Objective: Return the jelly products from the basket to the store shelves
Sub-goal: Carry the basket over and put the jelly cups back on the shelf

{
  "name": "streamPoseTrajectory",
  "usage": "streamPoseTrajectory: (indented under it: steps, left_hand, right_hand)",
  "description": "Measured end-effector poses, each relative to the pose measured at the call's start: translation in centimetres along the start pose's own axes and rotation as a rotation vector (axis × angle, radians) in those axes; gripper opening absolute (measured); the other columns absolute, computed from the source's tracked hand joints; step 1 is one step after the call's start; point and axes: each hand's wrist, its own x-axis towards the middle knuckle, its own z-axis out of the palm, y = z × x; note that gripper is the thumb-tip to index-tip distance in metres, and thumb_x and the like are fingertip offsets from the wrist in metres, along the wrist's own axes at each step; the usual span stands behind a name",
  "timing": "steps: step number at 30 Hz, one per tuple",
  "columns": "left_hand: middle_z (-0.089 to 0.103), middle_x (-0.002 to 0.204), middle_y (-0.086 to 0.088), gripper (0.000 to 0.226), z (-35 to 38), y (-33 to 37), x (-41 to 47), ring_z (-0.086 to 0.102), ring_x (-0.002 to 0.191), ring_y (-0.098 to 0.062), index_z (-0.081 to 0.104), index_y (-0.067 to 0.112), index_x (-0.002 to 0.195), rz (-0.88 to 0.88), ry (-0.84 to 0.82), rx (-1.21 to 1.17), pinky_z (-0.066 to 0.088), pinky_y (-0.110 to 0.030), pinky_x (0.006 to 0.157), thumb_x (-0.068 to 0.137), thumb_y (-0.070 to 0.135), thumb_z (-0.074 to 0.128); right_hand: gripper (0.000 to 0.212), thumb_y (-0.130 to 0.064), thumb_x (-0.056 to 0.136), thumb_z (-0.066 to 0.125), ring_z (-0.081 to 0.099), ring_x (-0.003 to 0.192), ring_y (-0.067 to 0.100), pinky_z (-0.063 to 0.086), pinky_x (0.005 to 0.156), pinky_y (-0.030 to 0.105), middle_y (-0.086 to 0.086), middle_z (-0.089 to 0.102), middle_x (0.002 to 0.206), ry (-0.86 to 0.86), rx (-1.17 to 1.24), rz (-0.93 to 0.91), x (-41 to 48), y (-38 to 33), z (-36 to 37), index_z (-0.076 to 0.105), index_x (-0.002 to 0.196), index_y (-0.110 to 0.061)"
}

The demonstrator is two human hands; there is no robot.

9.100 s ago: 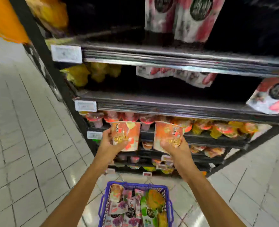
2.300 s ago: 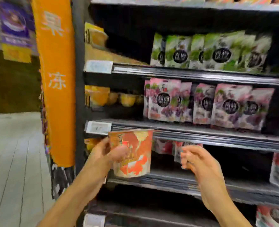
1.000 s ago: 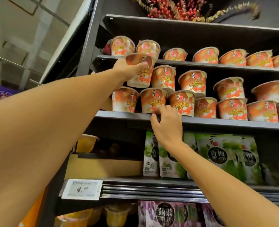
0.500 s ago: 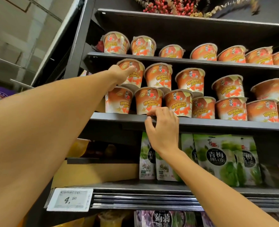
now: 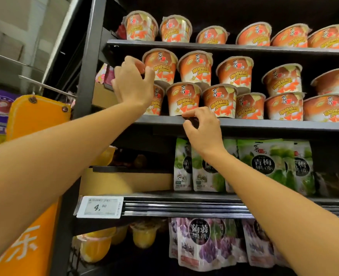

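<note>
Orange printed jelly cup (image 5: 160, 65) stands upright at the far left of the stacked upper tier on the dark metal shelf (image 5: 274, 124). Left hand (image 5: 131, 84) is just left of it, fingers loosely curled, gripping nothing; it's the nearer hand. Right hand (image 5: 202, 129) sits lower right, fingers curled at shelf lip; can't tell if it grips.
</note>
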Motion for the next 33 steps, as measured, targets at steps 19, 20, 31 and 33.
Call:
streamPoseTrajectory:
  steps: [19, 20, 31, 33]
  left_hand:
    - [0.062, 0.059, 0.009, 0.018, -14.4, -2.2, -55.4, 0.052, 0.051, -0.006, 0.063, 0.021, 0.065, -1.142, -0.865, -0.302, 0.04, -0.022, 0.047, 0.083, 0.019, 0.058]
    - [0.062, 0.061, 0.004, 0.018, -15.6, -2.9, -59.5, 0.05, 0.05, -0.007, 0.062, 0.021, 0.065, -1.218, -0.906, -0.242, 0.039, -0.021, 0.046, 0.082, 0.02, 0.058]
    - [0.06, 0.069, 0.003, 0.025, -29.1, -5.5, -92.7, 0.058, 0.072, -0.016, 0.061, 0.015, 0.075, -1.74, -1.147, 0.16, 0.041, -0.022, 0.056, 0.097, 0.009, 0.052]
    - [0.059, 0.073, -0.001, 0.023, -30.6, -5.9, -97.6, 0.056, 0.076, -0.018, 0.06, 0.013, 0.076, -1.834, -1.154, 0.186, 0.04, -0.023, 0.06, 0.097, 0.007, 0.053]
  right_hand:
    - [0.022, -0.012, 0.09, 0.054, 0.065, 0.061, 0.006, 0.052, 0.057, 0.021, -0.006, 0.069, 0.059, -0.41, 0.434, 1.066, -48.7, 4.7, -13.5, 0.071, 0.078, -0.022]
    - [0.022, -0.01, 0.09, 0.054, 0.063, 0.059, 0.005, 0.051, 0.056, 0.019, -0.007, 0.069, 0.059, -0.477, 0.406, 1.142, -52.9, 5.4, -14.3, 0.07, 0.079, -0.021]
    - [0.019, 0.006, 0.093, 0.053, 0.063, 0.058, 0.012, 0.049, 0.055, 0.021, 0.007, 0.067, 0.069, -0.673, 0.252, 1.973, -88.5, 5.9, -20.2, 0.067, 0.085, -0.003]
    - [0.027, 0.008, 0.096, 0.045, 0.06, 0.05, 0.009, 0.045, 0.049, 0.018, 0.002, 0.066, 0.059, -0.592, 0.233, 2.11, -93.5, 6.3, -20.5, 0.064, 0.08, -0.003]
